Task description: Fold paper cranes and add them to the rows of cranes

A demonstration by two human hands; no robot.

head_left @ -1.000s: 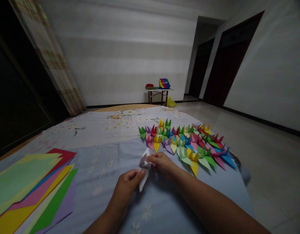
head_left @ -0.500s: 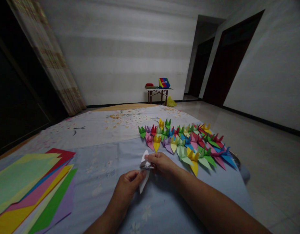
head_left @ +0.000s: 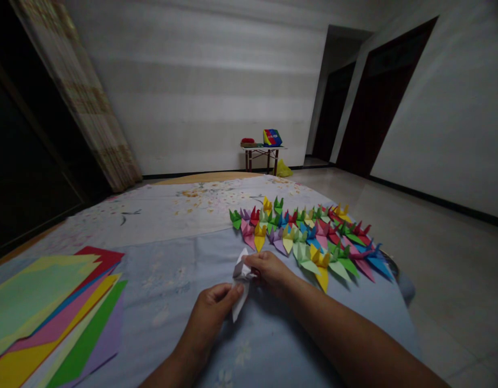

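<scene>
- Holds a part-folded piece of white origami paper (head_left: 241, 269) in both hands, out in front, over the pale blue cloth (head_left: 164, 328) that covers the near part of the bench (head_left: 208, 177).
- Pinches the paper's lower half with the left hand (head_left: 211, 307), thumb laid on top, fingers curled beneath and partly hidden, with a small gap showing behind the grip.
- Grips the upper part from the right side with the right hand (head_left: 271, 272), thumb and forefinger drawn together on a fold, remaining fingers tucked under and hard to make out.
- Tilts the paper so that one narrow point aims up and away, the other down toward the body; cannot tell whether the lower point touches the cloth.
- Has loose rows of origami cranes (head_left: 322, 231) beyond and to the right of the right hand, in green, pink, yellow, red, purple, blue and mint, standing close together with tips raised.
- Shows a yellow crane (head_left: 322, 269) and a mint crane (head_left: 308, 261) among those nearest to the right forearm.
- Has a fanned stack of coloured paper sheets (head_left: 42, 302) well to the left of the left hand, mint and pale yellow on top, with red, blue, pink, green and purple edges sticking out.
- Shows a white floral cloth (head_left: 164, 205) over the far part of the bench, meeting the blue one behind the hands.
</scene>
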